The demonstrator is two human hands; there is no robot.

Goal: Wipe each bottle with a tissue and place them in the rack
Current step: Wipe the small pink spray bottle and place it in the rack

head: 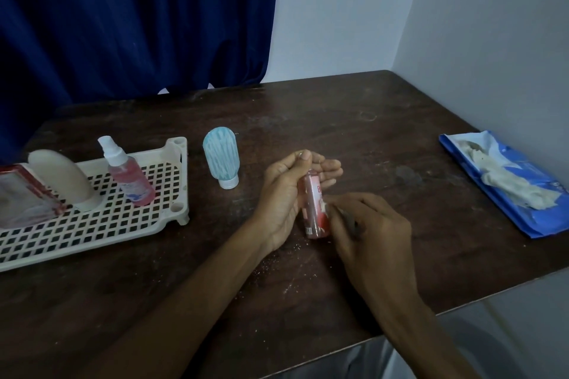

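- Fingers [326,168] of our left hand [283,197] curl round the pink bottle [314,212], with the thumb over its top. In the head view we hold it roughly upright at the middle of the bench [338,120]. We cannot tell whether its base touches the wood.
- Fingers [348,203] of our right hand [369,234] pinch a scrap of white tissue [324,207] and press it against the label side of the bottle.
- Left of our hands a blue bottle [221,160] stands on its white cap, near the right edge of the rack [92,231] but outside it.
- Inside the rack a spray bottle [129,175] of pink liquid stands leaning. A cream tube [66,178] stands to its left, and a red-edged packet [24,197] is cut off by the frame.
- A torn-open blue tissue pack [505,184] lies at the bench's right side, well apart from our hands.
- Behind the rack hangs a dark blue curtain [123,24].
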